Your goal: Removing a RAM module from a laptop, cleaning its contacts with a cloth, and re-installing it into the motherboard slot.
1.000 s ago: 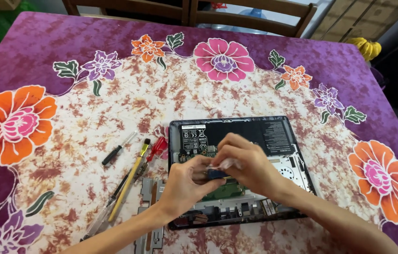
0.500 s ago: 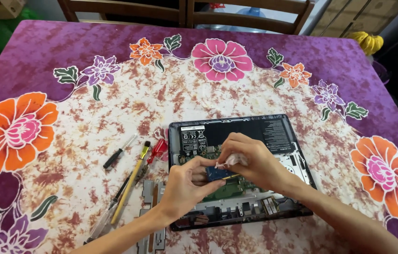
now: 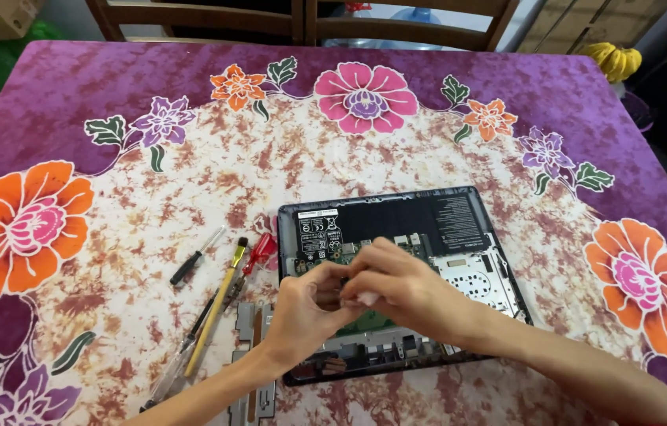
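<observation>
Opened laptop point(image 3: 459, 229), near counter's front edge: left hand point(image 3: 306, 312) and right hand point(image 3: 404, 288) pinched together over board, gripped item hidden. Advise steady, light pressure. Screwdrivers point(image 3: 195, 259) lie left.

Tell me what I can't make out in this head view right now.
- The part pinched between left hand and right hand: hidden by the fingers.
- Middle of the opened laptop: covered by both hands.
- Metal brackets: partly under the left forearm, cut off at the bottom edge.
- Tool tips beside the yellow-handled brush: too small.
</observation>
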